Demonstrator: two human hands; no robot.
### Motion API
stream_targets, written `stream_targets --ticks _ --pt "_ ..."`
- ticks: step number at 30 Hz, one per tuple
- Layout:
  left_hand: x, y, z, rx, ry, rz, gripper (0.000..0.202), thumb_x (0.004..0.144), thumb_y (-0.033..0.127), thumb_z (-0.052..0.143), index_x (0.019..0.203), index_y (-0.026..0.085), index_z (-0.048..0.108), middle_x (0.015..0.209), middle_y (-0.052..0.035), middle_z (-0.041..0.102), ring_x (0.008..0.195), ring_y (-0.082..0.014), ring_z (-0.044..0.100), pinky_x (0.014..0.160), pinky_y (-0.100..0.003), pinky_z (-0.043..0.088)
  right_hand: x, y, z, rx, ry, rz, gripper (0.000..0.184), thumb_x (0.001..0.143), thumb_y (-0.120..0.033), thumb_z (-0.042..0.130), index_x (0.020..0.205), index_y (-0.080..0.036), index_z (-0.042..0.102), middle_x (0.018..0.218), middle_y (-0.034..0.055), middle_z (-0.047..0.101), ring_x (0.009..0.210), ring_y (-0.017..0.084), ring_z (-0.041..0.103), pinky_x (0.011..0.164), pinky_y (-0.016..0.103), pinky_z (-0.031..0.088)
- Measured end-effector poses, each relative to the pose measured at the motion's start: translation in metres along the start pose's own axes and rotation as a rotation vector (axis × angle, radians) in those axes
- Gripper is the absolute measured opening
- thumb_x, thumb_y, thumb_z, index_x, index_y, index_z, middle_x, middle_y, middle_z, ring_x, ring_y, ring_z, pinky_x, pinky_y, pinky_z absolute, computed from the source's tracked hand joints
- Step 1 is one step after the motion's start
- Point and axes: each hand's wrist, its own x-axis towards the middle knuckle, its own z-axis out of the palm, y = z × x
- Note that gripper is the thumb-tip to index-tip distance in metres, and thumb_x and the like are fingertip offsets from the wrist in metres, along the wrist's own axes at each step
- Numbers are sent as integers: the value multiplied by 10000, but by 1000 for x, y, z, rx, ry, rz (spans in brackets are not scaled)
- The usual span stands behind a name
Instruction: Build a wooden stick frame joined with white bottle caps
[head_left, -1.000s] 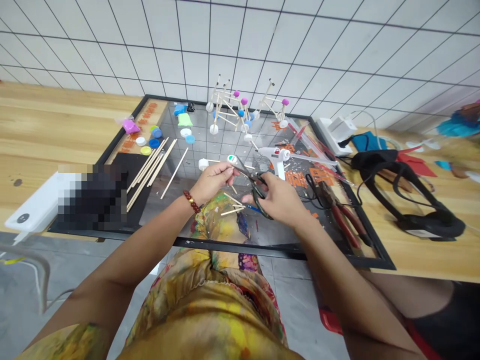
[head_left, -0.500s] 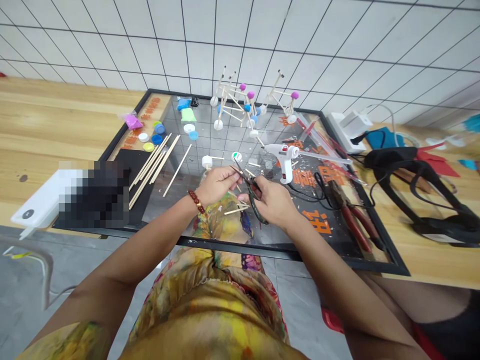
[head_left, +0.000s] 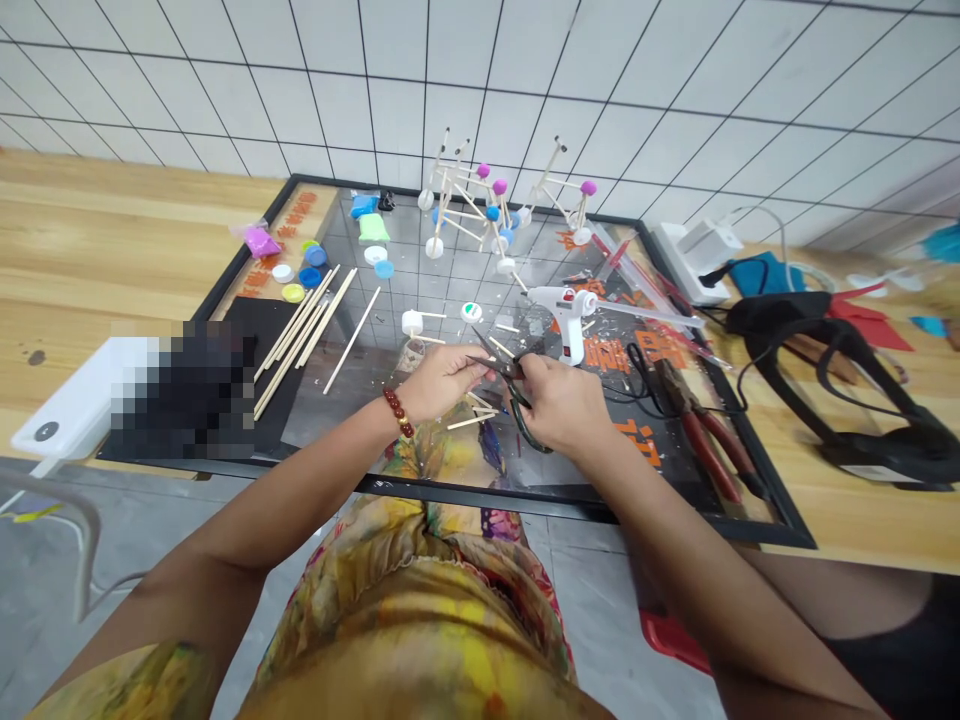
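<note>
My right hand (head_left: 566,400) grips dark-handled scissors (head_left: 520,412), fingers wrapped round the loops, with the blades pointing up and left. Facing it, my left hand (head_left: 439,382) pinches what looks like a short pale wooden stick at the blades; the fingers hide most of it. Just below the hands lie several cut stick pieces (head_left: 472,420) on the dark glass-topped board. A white round piece with sticks (head_left: 412,322) sits beyond my left hand. Near it is a white cap with a green mark (head_left: 471,313).
Beyond stand stick frames with coloured balls (head_left: 472,205). A white glue gun (head_left: 566,318) and red-handled pliers (head_left: 709,435) lie to the right. Long wooden sticks (head_left: 307,325), clay packets (head_left: 373,229) and a white power bank (head_left: 82,400) are leftward. Someone's leg (head_left: 847,600) shows at lower right.
Both hands have shifted slightly right and down with the scissors. The left fingertips stay close to the blades. Other things on the board look unmoved.
</note>
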Motion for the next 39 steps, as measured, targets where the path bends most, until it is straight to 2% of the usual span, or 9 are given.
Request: stream_targets --ticks 6,10,15,19,24,29,32,35,39 --pt "2 3 -5 -52 14 -46 282 912 345 676 717 143 710 545 20 500 530 -101 439 568 -248 370 2 -1 -1 -30 -142 0 256 885 -329 521 998 -167 684 858 145 780 737 273 682 611 322 242" --pt "5 4 -8 -120 -53 -109 254 921 334 661 790 131 737 515 35 488 522 -94 423 578 -237 369 3 4 1 -27 -129 6 257 866 -308 533 1002 -165 698 866 144 785 745 273 685 621 319 259" --pt "3 0 -3 -42 2 -76 241 920 308 657 770 132 730 551 23 524 554 -100 471 603 -234 375 -2 -1 -6 -75 -100 33 265 910 -314 502 1005 -163 697 897 150 784 723 255 668 598 327 206" --pt "2 -2 -3 -71 -79 -106 244 917 338 676 791 135 723 524 34 505 498 -87 413 554 -231 339 -4 -7 -11 -114 -110 18 329 946 -380 484 1055 -149 691 959 177 786 754 266 679 591 332 181" --pt "5 4 -8 -128 -120 -146 305 926 380 689 743 136 703 481 45 451 475 -78 369 537 -232 321 0 2 1 -85 -150 -14 286 925 -350 486 982 -165 697 866 152 789 727 268 686 590 330 187" --pt "9 11 -19 -224 -5 -149 385 891 501 750 765 140 700 501 47 450 474 -61 341 495 -216 250 -4 13 12 -49 -27 -60 205 861 -320 517 872 -194 679 777 118 761 663 240 647 594 322 206" --pt "10 16 -22 -249 -22 -120 417 866 544 777 800 138 711 533 40 487 475 -54 344 483 -216 247 -11 14 10 -56 55 2 232 880 -351 502 879 -200 679 746 106 741 657 232 628 583 318 191" --pt "9 19 -20 -210 22 -50 388 870 524 778 836 139 743 586 19 564 508 -59 404 506 -217 309 -15 12 6 -64 113 102 352 935 -471 466 903 -193 679 746 113 729 657 239 619 579 313 178" --pt "9 17 -17 -73 124 39 299 873 448 782 808 156 775 665 -15 674 635 -100 570 621 -234 444 -15 4 1 -52 100 137 450 967 -556 427 927 -179 669 786 132 735 665 245 621 586 312 173"
